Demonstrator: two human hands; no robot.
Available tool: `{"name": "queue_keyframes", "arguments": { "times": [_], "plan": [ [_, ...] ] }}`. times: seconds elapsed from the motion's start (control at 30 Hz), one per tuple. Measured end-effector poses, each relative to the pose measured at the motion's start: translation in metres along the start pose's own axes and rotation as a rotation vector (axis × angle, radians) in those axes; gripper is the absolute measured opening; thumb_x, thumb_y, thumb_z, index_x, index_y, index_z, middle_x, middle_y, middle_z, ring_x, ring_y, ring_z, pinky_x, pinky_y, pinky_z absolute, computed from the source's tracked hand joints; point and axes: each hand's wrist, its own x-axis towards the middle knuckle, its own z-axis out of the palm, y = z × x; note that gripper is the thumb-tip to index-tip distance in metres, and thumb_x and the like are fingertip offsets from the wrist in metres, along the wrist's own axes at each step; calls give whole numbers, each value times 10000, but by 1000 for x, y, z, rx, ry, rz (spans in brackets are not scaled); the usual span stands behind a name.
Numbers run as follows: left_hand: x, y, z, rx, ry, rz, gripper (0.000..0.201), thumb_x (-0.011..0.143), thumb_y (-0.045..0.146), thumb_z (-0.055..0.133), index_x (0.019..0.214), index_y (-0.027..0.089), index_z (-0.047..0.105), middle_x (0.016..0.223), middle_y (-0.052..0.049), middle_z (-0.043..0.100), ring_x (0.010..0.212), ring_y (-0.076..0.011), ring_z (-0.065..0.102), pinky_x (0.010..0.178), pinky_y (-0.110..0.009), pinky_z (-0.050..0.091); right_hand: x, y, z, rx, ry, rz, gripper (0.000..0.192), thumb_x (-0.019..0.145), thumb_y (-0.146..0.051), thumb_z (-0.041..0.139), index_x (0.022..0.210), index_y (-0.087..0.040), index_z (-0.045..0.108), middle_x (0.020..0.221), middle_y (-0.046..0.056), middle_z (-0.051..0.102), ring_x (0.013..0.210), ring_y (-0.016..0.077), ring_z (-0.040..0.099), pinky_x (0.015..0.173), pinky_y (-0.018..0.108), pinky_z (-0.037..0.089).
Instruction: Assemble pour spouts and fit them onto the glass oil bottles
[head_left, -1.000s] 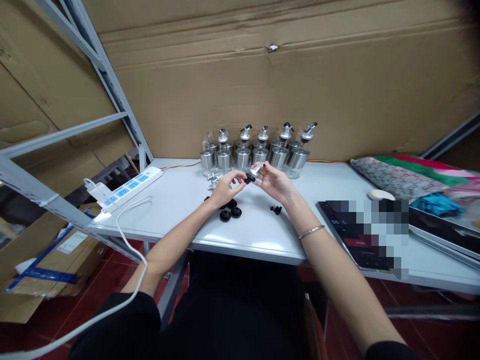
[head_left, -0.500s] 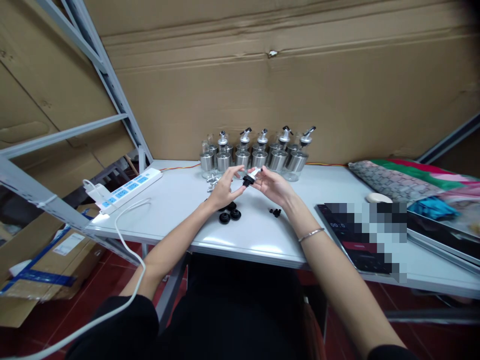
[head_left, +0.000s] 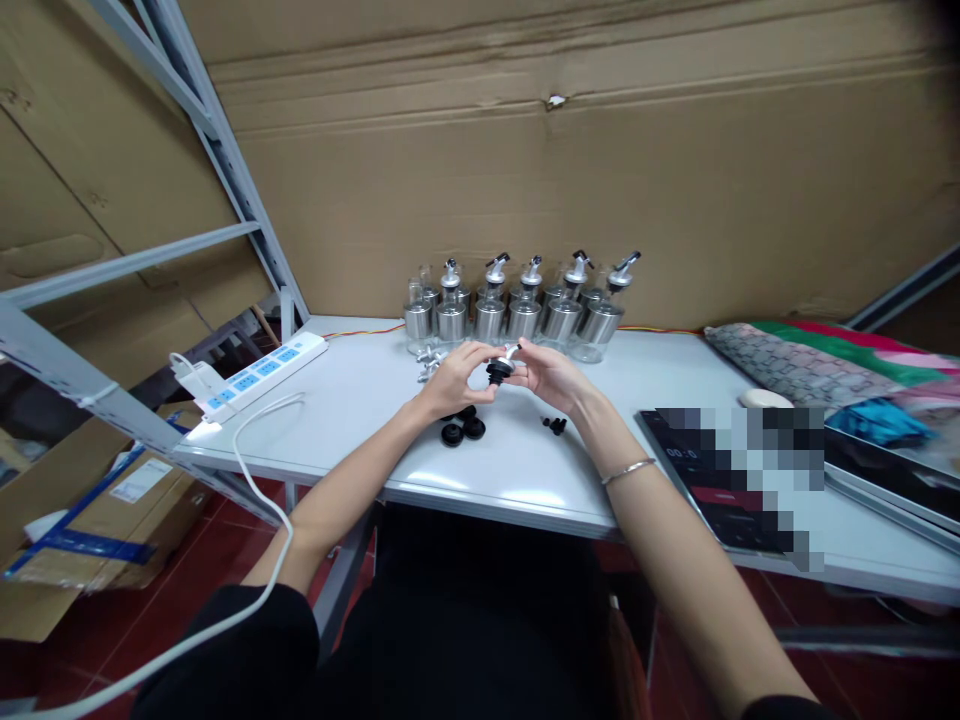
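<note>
Between my hands, above the middle of the table, is a bottle pourer (head_left: 499, 369) with a silver spout and a black ribbed stopper. My left hand (head_left: 459, 380) grips its black stopper end from the left. The fingers of my right hand (head_left: 551, 373) close on the silver spout from the right. Below my left hand lie several black round stoppers (head_left: 463, 431). A few silver spout parts (head_left: 430, 364) rest behind that hand, partly hidden. Small black pieces (head_left: 556, 425) lie below my right hand.
Glass bottles with steel sleeves (head_left: 523, 318) stand in rows at the back, several topped with pourers. A power strip (head_left: 266, 375) with a white cable lies left. To the right are a tablet-like screen (head_left: 694, 470), a white rounded object (head_left: 765, 398) and a patterned bag (head_left: 795, 365).
The pourer has turned more upright, its black stopper now pointing down. My left hand has shifted its fingers around the stopper, and the view has moved slightly.
</note>
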Motion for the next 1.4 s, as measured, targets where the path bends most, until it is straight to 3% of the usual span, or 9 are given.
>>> {"name": "queue_keyframes", "arguments": {
  "times": [0.87,1.4],
  "plan": [
    [2,-2,-6,95,-114,-120,405,702,118,610,1097,200,571,1077,-39,665,966,-221,566,877,-354,419,-1,0,0,-44,13,0,228,891,-316,564,866,-135,701,887,84,737,688,153,699,772,308,578],
    [2,0,-8,103,-110,-143,344,706,113,610,1040,196,603,984,-17,678,870,-199,557,855,-336,388,0,1,1,-37,10,6,217,880,-307,584,862,-128,706,911,81,733,698,143,700,737,281,584]
  ]
}}
